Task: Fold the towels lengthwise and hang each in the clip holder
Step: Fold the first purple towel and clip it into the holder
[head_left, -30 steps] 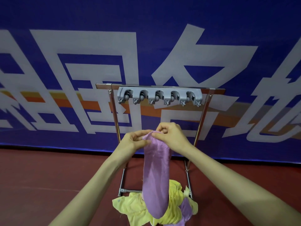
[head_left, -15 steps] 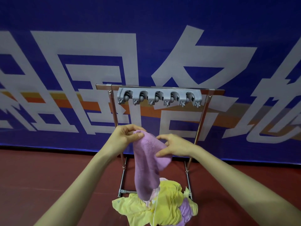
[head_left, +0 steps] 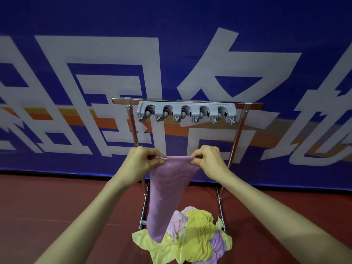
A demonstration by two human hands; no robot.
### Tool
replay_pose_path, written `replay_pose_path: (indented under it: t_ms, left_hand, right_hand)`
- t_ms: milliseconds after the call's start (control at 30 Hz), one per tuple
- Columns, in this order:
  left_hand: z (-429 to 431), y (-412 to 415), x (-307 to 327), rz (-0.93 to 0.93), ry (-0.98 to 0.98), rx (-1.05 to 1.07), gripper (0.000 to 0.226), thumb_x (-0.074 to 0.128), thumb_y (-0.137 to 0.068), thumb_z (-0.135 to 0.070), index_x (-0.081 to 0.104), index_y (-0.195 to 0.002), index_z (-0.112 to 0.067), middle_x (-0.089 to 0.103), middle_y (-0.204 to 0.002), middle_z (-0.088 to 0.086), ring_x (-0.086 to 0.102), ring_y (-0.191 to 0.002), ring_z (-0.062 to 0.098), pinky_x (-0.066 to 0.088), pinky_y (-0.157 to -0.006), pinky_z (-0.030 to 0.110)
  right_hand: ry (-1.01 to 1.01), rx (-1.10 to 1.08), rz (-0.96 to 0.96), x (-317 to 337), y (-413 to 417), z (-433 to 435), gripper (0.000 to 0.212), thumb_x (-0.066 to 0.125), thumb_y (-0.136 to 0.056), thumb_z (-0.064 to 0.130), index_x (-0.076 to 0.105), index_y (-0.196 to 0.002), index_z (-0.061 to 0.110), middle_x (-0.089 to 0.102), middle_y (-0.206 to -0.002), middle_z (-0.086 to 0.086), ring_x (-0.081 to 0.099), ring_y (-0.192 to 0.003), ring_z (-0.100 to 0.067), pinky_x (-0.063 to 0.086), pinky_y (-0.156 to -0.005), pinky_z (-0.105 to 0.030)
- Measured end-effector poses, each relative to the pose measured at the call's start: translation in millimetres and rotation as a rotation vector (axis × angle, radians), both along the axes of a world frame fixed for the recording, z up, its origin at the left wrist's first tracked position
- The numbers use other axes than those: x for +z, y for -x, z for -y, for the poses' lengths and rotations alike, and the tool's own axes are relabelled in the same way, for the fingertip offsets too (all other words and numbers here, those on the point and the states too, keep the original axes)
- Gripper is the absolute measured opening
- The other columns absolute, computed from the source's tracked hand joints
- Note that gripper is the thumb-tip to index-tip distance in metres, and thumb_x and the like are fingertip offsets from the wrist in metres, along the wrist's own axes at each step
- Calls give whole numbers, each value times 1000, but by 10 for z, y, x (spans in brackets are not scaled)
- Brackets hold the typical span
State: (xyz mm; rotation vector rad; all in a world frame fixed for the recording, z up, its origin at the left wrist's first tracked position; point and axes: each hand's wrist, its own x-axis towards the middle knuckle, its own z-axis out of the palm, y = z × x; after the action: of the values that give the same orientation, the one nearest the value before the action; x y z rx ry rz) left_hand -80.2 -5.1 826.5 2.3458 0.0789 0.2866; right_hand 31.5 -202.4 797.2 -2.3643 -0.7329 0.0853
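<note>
Two hands hold a purple towel (head_left: 167, 189) stretched by its top edge: the left hand (head_left: 142, 161) pinches the left corner and the right hand (head_left: 208, 160) pinches the right corner, fingers curled round the cloth. It hangs down in front of a metal rack (head_left: 133, 128), below the grey clip holder (head_left: 186, 111) fixed to the rack's top bar, whose five slots show no towel. Its lower end touches a heap of yellow, pink and purple towels (head_left: 192, 239) lying on the red floor (head_left: 57, 206) at the rack's foot.
</note>
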Motion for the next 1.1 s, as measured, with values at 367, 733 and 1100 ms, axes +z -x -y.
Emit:
replay_pose_path:
  t_ms: [367,733,1100]
  left_hand:
    - [-53,-93,22,-189,-60,10,7,80,-73,-13,77,-80,-11,71,-78,-8,65,-74,0,44,-63,3]
    - [-103,-129,-11,-100,175,165,16,79,-74,-10,64,-70,-12,73,-78,7,69,-75,21,55,-73,32]
    - [-70,-190,-3,36,463,198,16,73,-80,-5,58,-86,-10,66,-82,6,65,-81,19,54,-80,32]
  right_hand:
    - [-63,28,-82,138,-130,52,6,79,-73,16,76,-75,12,72,-72,-3,65,-74,-17,52,-72,-34]
    - [-165,56,-138,236,-183,120,13,82,-70,21,70,-66,18,70,-70,-7,58,-67,-13,45,-65,-26]
    - [-239,411,-263,286,-150,131,30,55,-77,-14,52,-82,15,57,-85,7,58,-88,-7,45,-85,-21]
